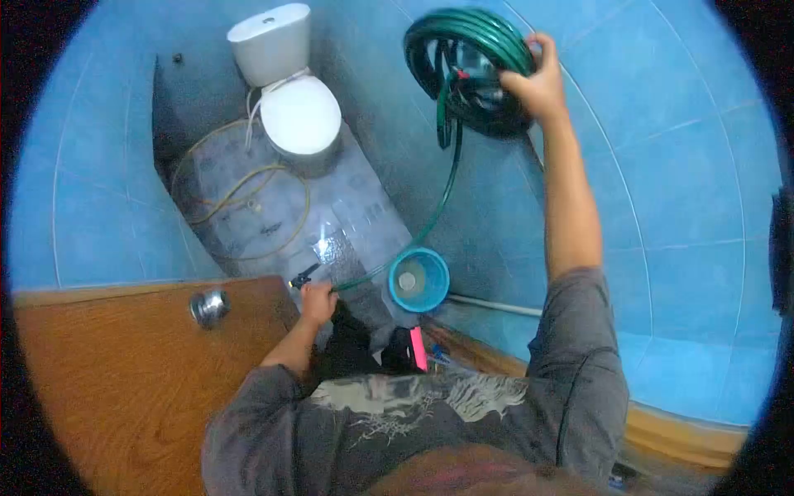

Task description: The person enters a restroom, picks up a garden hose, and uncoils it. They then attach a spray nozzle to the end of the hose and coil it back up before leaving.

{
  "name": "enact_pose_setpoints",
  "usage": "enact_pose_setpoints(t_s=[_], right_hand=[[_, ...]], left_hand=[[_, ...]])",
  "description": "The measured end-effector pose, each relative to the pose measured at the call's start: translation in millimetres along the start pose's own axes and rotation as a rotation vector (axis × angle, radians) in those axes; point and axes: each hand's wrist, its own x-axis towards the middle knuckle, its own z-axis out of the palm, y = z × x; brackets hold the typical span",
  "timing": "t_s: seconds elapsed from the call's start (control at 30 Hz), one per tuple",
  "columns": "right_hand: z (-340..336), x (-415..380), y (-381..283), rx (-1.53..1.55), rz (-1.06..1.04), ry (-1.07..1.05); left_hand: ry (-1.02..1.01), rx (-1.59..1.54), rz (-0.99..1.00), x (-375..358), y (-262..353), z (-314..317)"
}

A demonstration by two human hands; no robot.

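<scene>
A thick coil of green garden hose [471, 31] is up against the blue wall at the upper right. My right hand [542, 87] is closed around the coil's right side, thumb inside the loop and fingers at the outer edge. From the coil a single length of hose [447, 194] hangs down, passes over the bucket's edge and runs to my left hand [318, 304]. That hand is closed on the hose near its end, just behind a black spray nozzle [303, 276] that points away from me. What holds the coil at the wall is hidden.
A blue bucket [447, 285] with a little in it stands by the right wall. A white toilet [301, 116] is at the back. A yellowish hose [306, 211] loops over the wet tiled floor [368, 211]. A wooden door [141, 364] with a round metal knob [209, 308] is at left.
</scene>
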Motion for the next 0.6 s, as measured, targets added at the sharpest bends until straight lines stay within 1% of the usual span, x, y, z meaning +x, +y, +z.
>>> enact_pose_setpoints(t_s=[0.03, 0.1, 0.13, 0.23, 0.27, 0.37, 0.4, 0.43, 0.47, 0.5, 0.6], right_hand=[[2.8, 2.6, -13.7, -0.075, -0.032, -0.078], [13.3, -0.7, -19.6, -0.102, -0.060, -0.147], [17.0, -1.4, -21.6, -0.114, -0.079, -0.184], [25.1, -10.6, -7.8, -0.330, -0.332, -0.156], [30.2, -11.5, -7.0, -0.357, -0.322, -0.209], [41.7, -28.0, -2.2, -0.290, -0.262, -0.353], [49.0, -36.5, 3.2, -0.340, -0.253, -0.358], [52.9, -47.4, 6.2, -0.384, -0.268, -0.353], [57.4, -55.8, 16.2, -0.370, -0.237, -0.380], [60.3, -66.4, 28.7, -0.353, -0.204, -0.410], [72.9, -104.1, 70.3, -0.252, -0.118, -0.397]], left_hand=[[0.016, -0.022, -0.012, -0.5, 0.5, 4.3], [0.054, -0.064, -0.030, 4.5, -1.0, 13.1], [-0.014, -0.015, -0.016, 9.1, -3.2, 15.9], [0.059, 0.010, 0.013, 8.5, -0.2, 24.7], [0.037, 0.020, 0.004, 7.8, -1.9, 25.1], [0.083, 0.044, -0.002, 5.9, -6.5, 30.9], [0.130, 0.122, -0.041, 3.6, -5.8, 32.3], [0.091, 0.114, -0.054, 2.8, -6.6, 31.3], [0.056, 0.105, -0.068, 5.3, -6.6, 28.0], [0.016, 0.097, -0.086, 5.1, -3.2, 25.3], [-0.053, 0.174, -0.126, 5.0, -1.6, 23.2]])
